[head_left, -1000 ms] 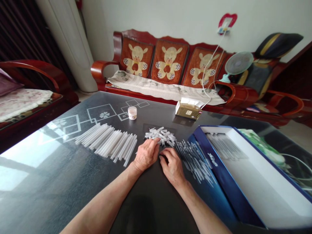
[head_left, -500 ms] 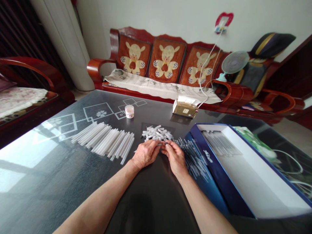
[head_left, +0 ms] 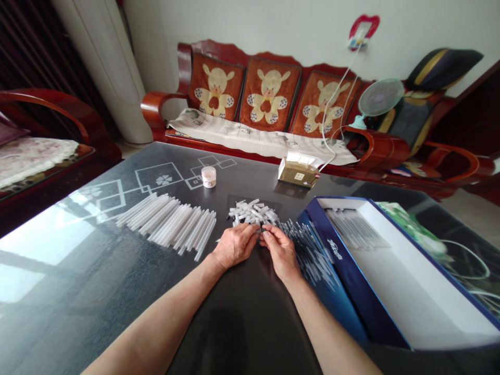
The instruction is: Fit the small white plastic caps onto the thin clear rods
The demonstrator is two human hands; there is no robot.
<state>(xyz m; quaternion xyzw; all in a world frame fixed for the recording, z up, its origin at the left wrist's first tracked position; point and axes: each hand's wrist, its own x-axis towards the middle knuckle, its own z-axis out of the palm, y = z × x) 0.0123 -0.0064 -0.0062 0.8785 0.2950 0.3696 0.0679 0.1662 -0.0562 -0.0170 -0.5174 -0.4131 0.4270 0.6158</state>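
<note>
My left hand (head_left: 236, 245) is closed, its thumb and forefinger pinched near the middle of the table. A small pale tip shows at its left side; the rest of what it holds is hidden by the fingers. Facing it, my right hand (head_left: 280, 250) pinches a small dark piece (head_left: 262, 229) between thumb and forefinger, the fingertips of both hands almost meeting. Just beyond them lies a pile of short white pen caps (head_left: 253, 211), some with dark parts. Translucent white pen barrels (head_left: 172, 223) lie in a row on the left. Thin pen refills (head_left: 312, 255) are heaped right of my right hand.
An open blue box (head_left: 410, 291) with a white inside stands on the right, more thin clear sticks (head_left: 353, 227) at its far end. A small round jar (head_left: 208, 177) and a tissue pack (head_left: 299, 173) stand farther back. A green-white bag (head_left: 414, 229) lies beyond the box.
Both hands stay together in the same place, fingertips shifting slightly around the small dark piece. The whole view has moved a little; the piles look the same.
</note>
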